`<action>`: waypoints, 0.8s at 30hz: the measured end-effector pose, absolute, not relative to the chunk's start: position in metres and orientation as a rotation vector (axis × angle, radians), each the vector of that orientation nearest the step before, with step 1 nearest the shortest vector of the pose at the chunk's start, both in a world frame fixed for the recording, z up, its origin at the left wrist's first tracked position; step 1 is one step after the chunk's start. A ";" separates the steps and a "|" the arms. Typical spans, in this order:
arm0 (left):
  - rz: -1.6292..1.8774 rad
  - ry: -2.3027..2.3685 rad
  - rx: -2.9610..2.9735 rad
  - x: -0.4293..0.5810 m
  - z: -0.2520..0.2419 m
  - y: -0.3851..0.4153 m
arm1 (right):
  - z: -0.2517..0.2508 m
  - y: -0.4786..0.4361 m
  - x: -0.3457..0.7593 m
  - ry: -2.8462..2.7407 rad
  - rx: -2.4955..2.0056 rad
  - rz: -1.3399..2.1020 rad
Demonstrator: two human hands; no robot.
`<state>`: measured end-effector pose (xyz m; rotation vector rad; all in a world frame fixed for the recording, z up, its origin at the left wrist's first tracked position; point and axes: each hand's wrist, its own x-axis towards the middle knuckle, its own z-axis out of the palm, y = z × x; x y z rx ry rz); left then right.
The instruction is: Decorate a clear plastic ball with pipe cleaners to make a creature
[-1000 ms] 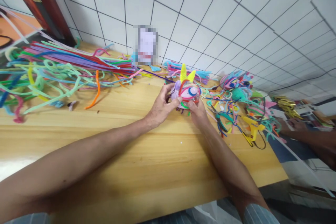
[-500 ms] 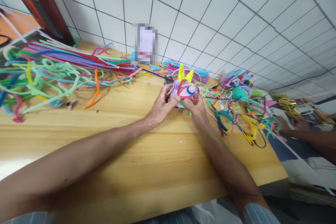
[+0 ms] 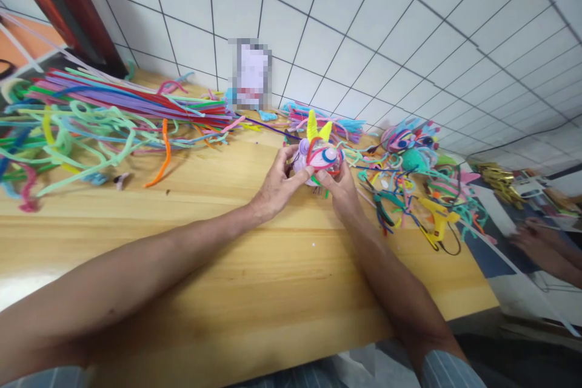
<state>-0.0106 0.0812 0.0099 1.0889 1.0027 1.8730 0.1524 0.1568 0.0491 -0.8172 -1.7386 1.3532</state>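
Between both hands, just above the wooden table point(image 3: 254, 279), is a small pipe-cleaner figure point(image 3: 322, 157). It has yellow spikes on top, a pink and red patch with a blue-ringed eye, and a lilac curl on its left side. My left hand point(image 3: 284, 180) grips its left side, thumb across the front. On the right, my right hand point(image 3: 340, 187) closes round it with the thumb at the lower front. Fingers behind the figure are partly hidden. Green bits show at its underside.
Pipe cleaners point(image 3: 136, 103) lie heaped at the left back. Pliers point(image 3: 382, 206), a yellow glue gun point(image 3: 437, 218) and finished-looking colourful figures point(image 3: 409, 142) are to the right. A phone-like blurred object point(image 3: 252, 76) leans on the tiled wall. Another person's hands point(image 3: 536, 242) are at the far right.
My hands keep hold of the figure, which has barely shifted. At the far right, the other person's hands have moved right and down.
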 end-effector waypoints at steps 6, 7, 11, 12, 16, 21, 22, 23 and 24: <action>1.877 1.024 1.095 -0.010 0.011 0.078 | 0.054 0.154 0.151 -1.753 -0.819 1.279; 1.867 1.020 1.098 -0.010 0.010 0.078 | 0.054 0.153 0.151 -1.743 -0.838 1.259; 1.850 1.059 1.119 -0.011 0.005 0.079 | 0.053 0.153 0.152 -1.759 -0.873 1.222; 1.840 1.083 1.130 -0.012 0.004 0.079 | 0.053 0.154 0.153 -1.772 -0.871 1.219; 1.783 1.095 1.131 -0.016 0.001 0.078 | 0.053 0.156 0.156 -1.792 -0.879 1.226; 1.770 0.979 1.107 -0.015 0.004 0.078 | 0.053 0.158 0.157 -1.791 -0.877 1.238; 1.772 0.957 1.108 -0.015 0.005 0.079 | 0.053 0.158 0.157 -1.800 -0.874 1.235; 1.775 0.944 1.109 -0.014 0.005 0.080 | 0.053 0.158 0.157 -1.809 -0.873 1.232; 1.782 0.941 1.107 -0.014 0.004 0.081 | 0.053 0.158 0.157 -1.819 -0.874 1.230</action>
